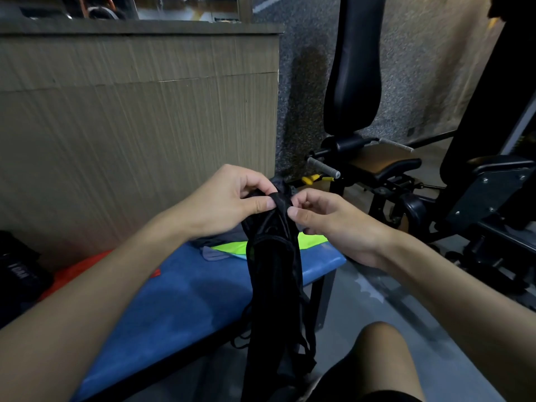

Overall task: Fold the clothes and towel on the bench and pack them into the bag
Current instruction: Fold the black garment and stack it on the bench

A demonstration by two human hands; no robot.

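Hands meet above the blue bench (179,300), the left hand (229,198) and the right hand (327,219) each pinching the top edge of a black garment (275,274) that hangs between them, while a neon-green cloth (232,247) and a grey cloth (214,253) lie on the bench's far end.

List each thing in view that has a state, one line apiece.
Left grip: pinches the black garment's top edge.
Right grip: pinches the same edge.
Black garment: unfolded, hanging bunched from both grips.
Neon green garment: lying on the blue bench, unpacked.
Grey garment: crumpled on the bench beside it.
Orange cloth: lying at the left, partly hidden by an arm.
Black bag: open or shut, cannot tell.
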